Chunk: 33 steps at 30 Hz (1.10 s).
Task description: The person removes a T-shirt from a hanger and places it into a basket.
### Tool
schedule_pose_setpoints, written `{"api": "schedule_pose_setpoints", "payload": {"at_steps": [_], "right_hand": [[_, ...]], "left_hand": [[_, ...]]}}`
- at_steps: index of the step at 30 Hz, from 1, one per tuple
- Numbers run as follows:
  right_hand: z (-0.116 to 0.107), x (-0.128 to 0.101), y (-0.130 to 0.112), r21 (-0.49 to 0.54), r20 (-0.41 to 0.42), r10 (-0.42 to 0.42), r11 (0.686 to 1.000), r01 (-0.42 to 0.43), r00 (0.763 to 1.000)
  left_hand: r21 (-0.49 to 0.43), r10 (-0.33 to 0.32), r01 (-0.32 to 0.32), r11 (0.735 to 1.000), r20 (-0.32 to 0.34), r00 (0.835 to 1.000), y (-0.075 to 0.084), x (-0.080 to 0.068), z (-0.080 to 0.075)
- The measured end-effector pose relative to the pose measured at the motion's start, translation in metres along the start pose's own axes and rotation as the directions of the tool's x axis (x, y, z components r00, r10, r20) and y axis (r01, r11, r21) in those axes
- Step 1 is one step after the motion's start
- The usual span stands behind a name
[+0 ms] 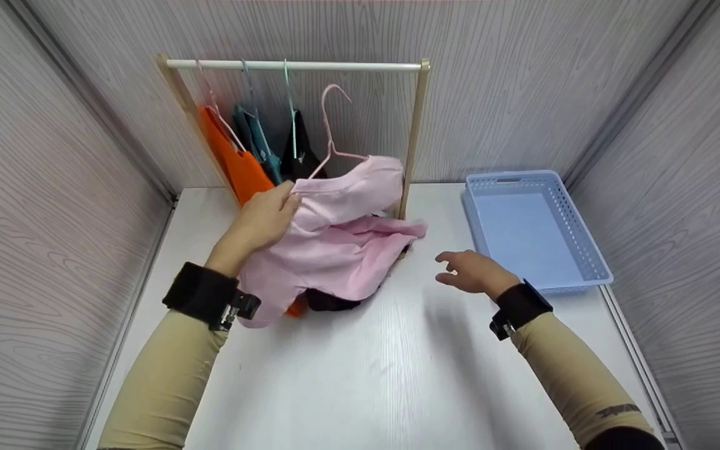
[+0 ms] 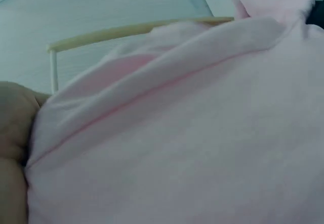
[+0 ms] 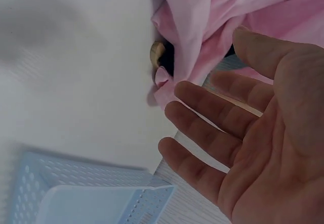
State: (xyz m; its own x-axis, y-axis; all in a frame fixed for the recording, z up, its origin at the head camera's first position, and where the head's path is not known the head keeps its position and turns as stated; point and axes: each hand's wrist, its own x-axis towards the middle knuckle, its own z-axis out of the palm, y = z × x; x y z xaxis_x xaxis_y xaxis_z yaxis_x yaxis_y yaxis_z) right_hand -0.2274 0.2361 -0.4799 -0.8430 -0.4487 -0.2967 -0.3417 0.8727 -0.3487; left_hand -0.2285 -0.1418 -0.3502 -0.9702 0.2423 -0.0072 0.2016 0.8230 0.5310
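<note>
My left hand [image 1: 264,217] pinches a pink garment [image 1: 341,250] at its left shoulder, beside the neckline. Inside the garment sits a pink hanger [image 1: 330,145]; its hook stands up just below the rail, in front of it. The cloth droops in folds, and in the left wrist view it fills most of the picture, with part of the hand at the left edge. My right hand [image 1: 474,272] is held to the right of the garment over the table, fingers spread and holding nothing. In the right wrist view its palm shows bare.
A clothes rack with a white rail [image 1: 360,66] and wooden posts stands at the back. On it hang an orange garment [image 1: 225,150], a teal garment [image 1: 249,134] and a black garment [image 1: 297,140]. A light blue basket [image 1: 474,219] stands on the white table [image 1: 360,375] at right. Walls enclose the sides.
</note>
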Motion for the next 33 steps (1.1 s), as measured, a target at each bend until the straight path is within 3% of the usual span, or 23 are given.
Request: {"api": "schedule_pose_setpoints", "payload": {"at_steps": [3, 5, 8, 11, 13, 15, 19, 22, 25, 28, 31, 33], "right_hand": [[-0.006, 0.005, -0.002, 0.0, -0.124, -0.019, 1.0, 0.019, 0.992], [-0.011, 0.008, -0.004, 0.014, -0.225, -0.032, 0.999, 0.036, 0.974], [-0.017, 0.013, -0.008, 0.02, -0.389, -0.09, 0.994, 0.106, 0.917], [-0.021, 0.014, -0.012, -0.02, -0.506, -0.2, 0.975, 0.22, 0.839], [-0.023, 0.012, -0.014, -0.018, -0.544, -0.253, 0.957, 0.29, 0.8], [-0.022, 0.01, -0.014, 0.038, -0.568, -0.269, 0.935, 0.352, 0.778], [-0.022, 0.001, -0.01, 0.198, -0.629, -0.225, 0.88, 0.432, 0.745], [-0.026, -0.012, -0.006, 0.248, -0.667, -0.18, 0.862, 0.443, 0.723], [-0.034, -0.029, -0.001, 0.244, -0.696, -0.134, 0.88, 0.407, 0.706], [-0.045, -0.046, 0.003, 0.206, -0.727, -0.088, 0.918, 0.339, 0.681], [-0.054, -0.056, 0.004, 0.139, -0.751, -0.084, 0.95, 0.281, 0.655], [-0.058, -0.057, 0.002, 0.102, -0.753, -0.098, 0.96, 0.263, 0.65]], "left_hand": [[0.007, 0.071, -0.071, 0.997, 0.056, 0.996, -0.005, -0.007, 0.001], [-0.009, 0.123, -0.123, 0.992, 0.099, 0.988, -0.006, -0.011, 0.002], [-0.082, 0.205, -0.194, 0.978, 0.161, 0.965, -0.004, -0.015, 0.003], [-0.167, 0.262, -0.229, 0.959, 0.221, 0.939, 0.0, -0.016, 0.006], [-0.2, 0.284, -0.239, 0.95, 0.242, 0.928, 0.002, -0.014, 0.007], [-0.212, 0.293, -0.243, 0.947, 0.251, 0.923, 0.002, -0.012, 0.01], [-0.199, 0.307, -0.263, 0.944, 0.242, 0.921, 0.005, -0.008, 0.014], [-0.162, 0.31, -0.277, 0.947, 0.24, 0.92, 0.009, -0.006, 0.019], [-0.111, 0.321, -0.303, 0.946, 0.231, 0.918, 0.019, -0.003, 0.025], [-0.072, 0.36, -0.353, 0.933, 0.196, 0.912, 0.035, 0.002, 0.03], [-0.03, 0.393, -0.393, 0.919, 0.157, 0.906, 0.055, 0.009, 0.034], [-0.004, 0.397, -0.401, 0.916, 0.152, 0.905, 0.069, 0.014, 0.038]]}}
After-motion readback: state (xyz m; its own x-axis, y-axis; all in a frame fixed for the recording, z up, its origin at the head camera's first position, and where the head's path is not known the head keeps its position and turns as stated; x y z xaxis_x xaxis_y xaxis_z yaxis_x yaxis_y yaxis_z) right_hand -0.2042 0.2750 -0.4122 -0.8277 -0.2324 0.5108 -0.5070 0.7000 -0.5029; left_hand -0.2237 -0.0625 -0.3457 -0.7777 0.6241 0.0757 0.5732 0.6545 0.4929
